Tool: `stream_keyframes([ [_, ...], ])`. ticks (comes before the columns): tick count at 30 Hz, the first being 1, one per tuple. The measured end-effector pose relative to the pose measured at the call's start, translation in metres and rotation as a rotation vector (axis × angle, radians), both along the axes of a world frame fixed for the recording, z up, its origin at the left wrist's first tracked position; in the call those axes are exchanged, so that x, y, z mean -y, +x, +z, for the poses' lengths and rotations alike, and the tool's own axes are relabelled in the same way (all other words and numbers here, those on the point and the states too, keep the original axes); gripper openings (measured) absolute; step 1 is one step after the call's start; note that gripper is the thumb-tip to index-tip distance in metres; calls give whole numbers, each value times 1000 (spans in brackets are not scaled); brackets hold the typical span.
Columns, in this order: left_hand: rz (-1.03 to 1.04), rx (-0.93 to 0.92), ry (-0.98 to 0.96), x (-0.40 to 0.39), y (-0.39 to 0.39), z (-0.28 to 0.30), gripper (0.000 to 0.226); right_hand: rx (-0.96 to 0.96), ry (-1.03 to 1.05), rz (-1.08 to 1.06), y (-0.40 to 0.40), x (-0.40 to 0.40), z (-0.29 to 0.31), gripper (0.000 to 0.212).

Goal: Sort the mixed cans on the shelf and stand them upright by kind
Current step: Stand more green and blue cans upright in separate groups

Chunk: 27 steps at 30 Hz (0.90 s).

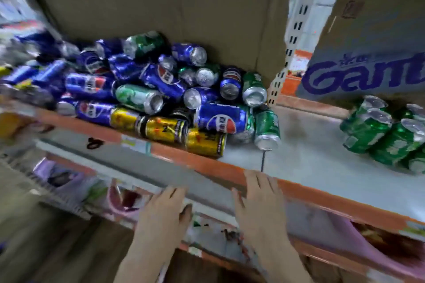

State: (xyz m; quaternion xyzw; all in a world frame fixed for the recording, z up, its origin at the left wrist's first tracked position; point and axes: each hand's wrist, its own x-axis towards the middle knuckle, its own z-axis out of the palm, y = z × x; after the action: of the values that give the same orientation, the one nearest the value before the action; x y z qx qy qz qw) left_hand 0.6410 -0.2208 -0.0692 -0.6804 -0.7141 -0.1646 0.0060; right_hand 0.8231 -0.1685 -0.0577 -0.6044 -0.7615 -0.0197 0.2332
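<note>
Sorting under way. Pile of blue, green, gold cans lying mixed on shelf, left of middle; green group upright at right. Left hand, right hand empty, fingers relaxed, near shelf edge. Next, likely: reach, grasp green can, stand beside group.

There is only one view, from the person's head; it looks forward and down, tilted, at a shelf from close by; the pile of cans lies far left, the standing green cans far right; both hands, left hand and right hand, appear at the near edge, bottom centre; the picture is blurred at its sides.
</note>
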Motion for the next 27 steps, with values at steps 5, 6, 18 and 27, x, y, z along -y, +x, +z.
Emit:
stream_keyframes([
  [5, 223, -11, -49, 67, -116, 9, 41, 60, -52, 199, -103, 35, -2, 52],
  [6, 262, -20, -64, 77, -132, 10, 40, 67, -44, 224, -119, 38, -1, 54],
  [18, 382, 78, -119, 95, -245, -11, 21, 61, -48, 420, -251, 18, 11, 47],
  [27, 462, 75, -99, 40, -377, 17, 21, -64, -126, 522, -394, -48, 25, 44],
])
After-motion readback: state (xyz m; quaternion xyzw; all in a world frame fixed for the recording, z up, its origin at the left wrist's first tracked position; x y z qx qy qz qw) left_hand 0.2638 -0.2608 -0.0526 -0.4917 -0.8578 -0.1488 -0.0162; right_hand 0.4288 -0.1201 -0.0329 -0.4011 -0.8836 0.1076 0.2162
